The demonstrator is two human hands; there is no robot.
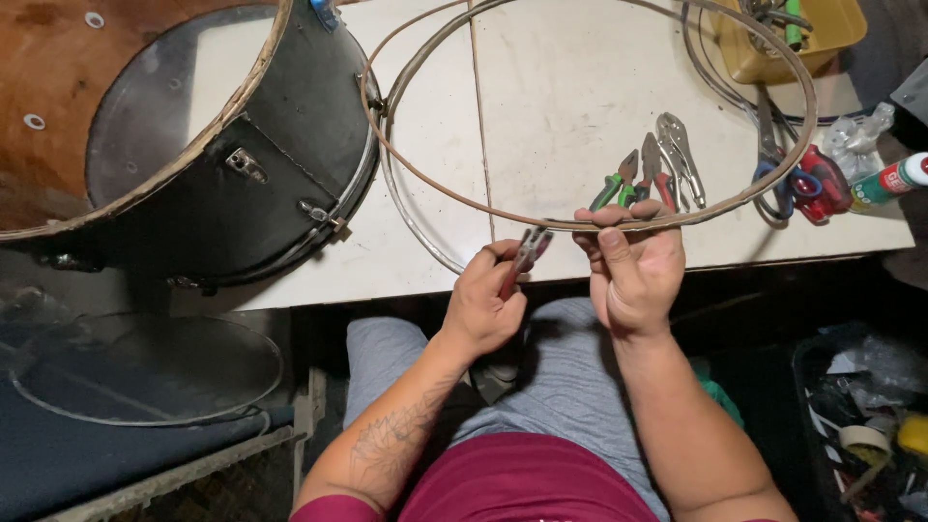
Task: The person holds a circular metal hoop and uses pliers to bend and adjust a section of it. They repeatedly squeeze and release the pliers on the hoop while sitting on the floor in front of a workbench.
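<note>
My left hand (486, 302) grips red-handled pliers (525, 256), their jaws pointing up at the near edge of a large thin brown hoop (416, 179). My right hand (633, 266) pinches that hoop's near edge between thumb and fingers, just right of the pliers' tip. The hoop lies over the white table (570, 87). A metal rim (411, 227) lies under the hoop on its left side.
A black drum shell (280, 145) with metal lugs lies on its side at the left. Green-handled pliers (616, 186), other pliers and locking pliers (680, 155) lie inside the hoop. Scissors (778, 179), a yellow tray (788, 43) and a bottle (889, 181) sit right. A clear drum head (145, 367) lies lower left.
</note>
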